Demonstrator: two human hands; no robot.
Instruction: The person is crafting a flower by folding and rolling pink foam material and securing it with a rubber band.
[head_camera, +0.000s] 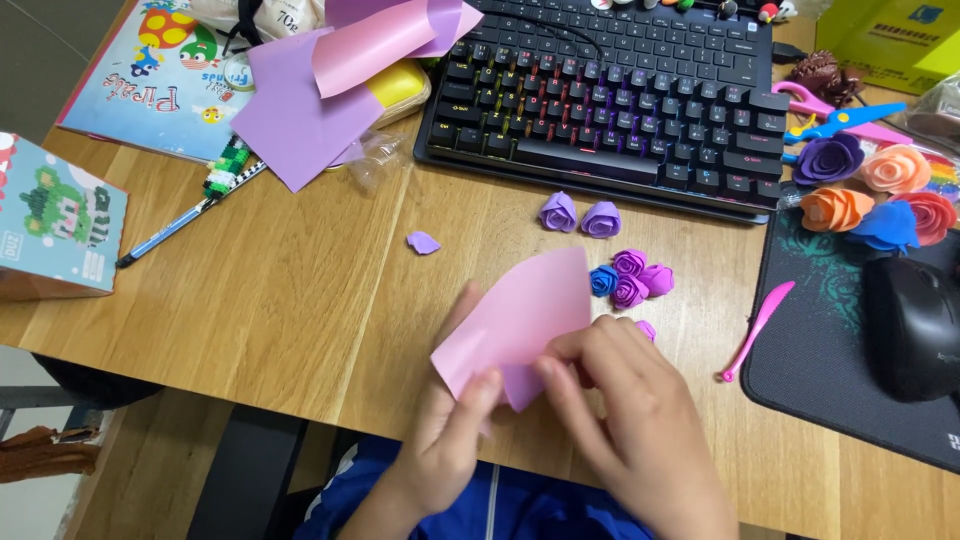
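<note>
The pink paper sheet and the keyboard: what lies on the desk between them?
In the head view, two light purple paper roses lie between the pink paper sheet and the keyboard; otherwise bare wood.

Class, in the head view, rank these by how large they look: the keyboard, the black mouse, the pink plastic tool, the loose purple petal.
1. keyboard
2. black mouse
3. pink plastic tool
4. loose purple petal
</note>
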